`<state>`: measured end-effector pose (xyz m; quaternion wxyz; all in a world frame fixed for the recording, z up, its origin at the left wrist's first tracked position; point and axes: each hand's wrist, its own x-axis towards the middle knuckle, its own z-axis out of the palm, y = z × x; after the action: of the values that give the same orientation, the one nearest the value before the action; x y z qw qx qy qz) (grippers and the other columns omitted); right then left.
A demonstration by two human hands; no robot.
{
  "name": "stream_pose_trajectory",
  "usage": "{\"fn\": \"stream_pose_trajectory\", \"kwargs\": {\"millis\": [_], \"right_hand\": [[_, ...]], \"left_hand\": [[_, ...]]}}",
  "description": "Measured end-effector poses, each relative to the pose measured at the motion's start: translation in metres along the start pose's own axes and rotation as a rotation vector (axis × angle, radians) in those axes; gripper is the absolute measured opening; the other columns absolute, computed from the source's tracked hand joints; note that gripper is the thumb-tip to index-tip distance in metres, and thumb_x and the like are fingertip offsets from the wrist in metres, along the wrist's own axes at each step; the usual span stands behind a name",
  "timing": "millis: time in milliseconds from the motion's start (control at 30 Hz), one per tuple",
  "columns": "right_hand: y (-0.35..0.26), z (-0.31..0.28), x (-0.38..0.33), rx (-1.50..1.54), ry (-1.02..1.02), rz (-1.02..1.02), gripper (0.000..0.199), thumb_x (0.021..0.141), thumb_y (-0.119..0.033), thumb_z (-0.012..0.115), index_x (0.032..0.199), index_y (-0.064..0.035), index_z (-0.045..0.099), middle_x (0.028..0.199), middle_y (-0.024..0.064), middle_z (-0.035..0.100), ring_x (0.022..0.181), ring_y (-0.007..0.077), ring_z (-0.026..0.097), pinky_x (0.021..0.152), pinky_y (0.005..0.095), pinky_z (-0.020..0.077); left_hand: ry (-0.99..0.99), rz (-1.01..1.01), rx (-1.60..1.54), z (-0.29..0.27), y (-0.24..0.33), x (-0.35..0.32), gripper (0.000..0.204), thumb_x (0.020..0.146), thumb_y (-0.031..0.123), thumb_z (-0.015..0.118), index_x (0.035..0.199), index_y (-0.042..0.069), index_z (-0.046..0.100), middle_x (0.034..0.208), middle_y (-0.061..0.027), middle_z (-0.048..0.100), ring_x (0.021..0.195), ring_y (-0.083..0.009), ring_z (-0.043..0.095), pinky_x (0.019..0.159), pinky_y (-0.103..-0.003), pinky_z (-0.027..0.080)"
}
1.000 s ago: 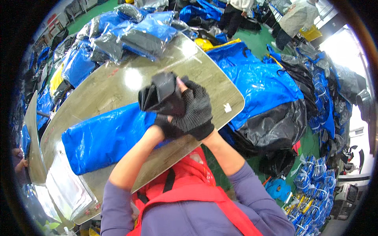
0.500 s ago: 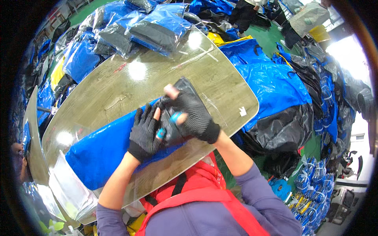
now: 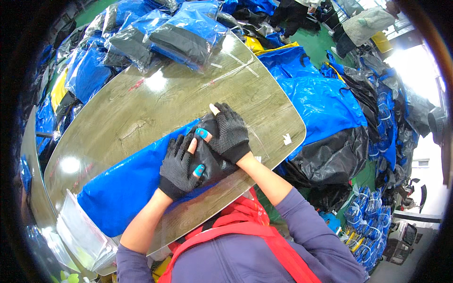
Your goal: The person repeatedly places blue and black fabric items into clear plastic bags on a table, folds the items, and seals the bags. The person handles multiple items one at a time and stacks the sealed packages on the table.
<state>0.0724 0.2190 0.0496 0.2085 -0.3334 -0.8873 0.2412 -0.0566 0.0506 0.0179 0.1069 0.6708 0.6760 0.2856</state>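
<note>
A long folded sheet of shiny blue material (image 3: 125,181) lies slantwise on the wood-patterned table, with a black section (image 3: 204,158) at its right end. My left hand (image 3: 179,166), in a dark knitted glove with bare fingertips and blue tape on the thumb, lies spread where blue meets black. Over the far right end of the black section rests my right hand (image 3: 229,132), gloved and taped the same way. Its fingers are stretched out and its thumb presses on the material. Part of the black section is hidden under both hands.
Clear-bagged blue and black bundles (image 3: 184,35) cover the table's far edge. A stack of clear plastic bags (image 3: 85,226) lies at the near left. Large blue and black sheets (image 3: 330,111) are heaped right of the table (image 3: 141,111). Tied blue bundles (image 3: 370,221) sit lower right.
The black end that stuck out beyond my right hand is now folded in and shorter. My right hand has moved to lie over that end; my left hand stays on the sheet.
</note>
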Motion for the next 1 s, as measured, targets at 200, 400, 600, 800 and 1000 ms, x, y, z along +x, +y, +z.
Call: {"fn": "stream_pose_trajectory", "kwargs": {"millis": [200,400,600,800,1000], "right_hand": [[-0.023,-0.043,-0.049,-0.155,-0.185,-0.803,0.081,0.057,-0.046,0.074,0.13,-0.0183,0.052,0.132,0.0214,0.049,0.129,0.0413,0.039,0.108,0.0615,0.0206],[0.066,-0.082,-0.099,0.771,0.449,0.133,0.05,0.081,-0.016,0.07,0.126,-0.0017,0.052,0.128,0.0114,0.056,0.117,0.0258,0.052,0.101,0.0392,0.0407],[0.131,-0.128,-0.111,0.037,0.687,0.259,0.093,0.071,-0.021,0.077,0.145,-0.0009,0.024,0.139,0.0202,0.042,0.127,0.0316,0.043,0.108,0.0417,0.0313],[0.073,-0.18,-0.074,-0.552,0.035,-0.105,0.125,0.055,-0.037,0.087,0.15,-0.0025,0.014,0.136,0.0233,0.044,0.131,0.0387,0.039,0.112,0.0558,0.017],[0.085,-0.19,-0.118,-0.199,0.247,-0.457,0.043,0.068,-0.017,0.076,0.105,-0.0067,0.058,0.095,0.0147,0.06,0.085,0.0352,0.058,0.077,0.0441,0.046]], "left_hand": [[0.035,-0.367,-1.644,-0.008,-0.045,-0.006,0.065,0.099,0.051,0.031,0.152,0.019,0.016,0.156,-0.0115,0.02,0.145,-0.0296,0.012,0.117,-0.045,0.011],[0.171,-0.413,-1.251,0.002,-0.066,-0.014,0.05,0.098,0.027,0.051,0.142,0.006,0.038,0.132,-0.0209,0.054,0.116,-0.0286,0.058,0.1,-0.035,0.044],[0.403,0.064,0.448,-0.026,0.013,0.07,0.08,0.08,0.05,0.067,0.135,-0.001,0.042,0.108,-0.0238,0.063,0.098,-0.0391,0.061,0.087,-0.044,0.048],[-0.855,0.054,-0.595,-0.081,0.082,0.146,0.074,0.077,0.048,0.075,0.129,0.0,0.052,0.114,-0.0154,0.066,0.107,-0.0251,0.06,0.095,-0.036,0.045],[-0.926,0.077,-0.199,-0.081,0.096,0.14,0.056,0.095,0.048,0.048,0.132,0.006,0.053,0.127,-0.0235,0.055,0.125,-0.0332,0.049,0.108,-0.041,0.034]]}}
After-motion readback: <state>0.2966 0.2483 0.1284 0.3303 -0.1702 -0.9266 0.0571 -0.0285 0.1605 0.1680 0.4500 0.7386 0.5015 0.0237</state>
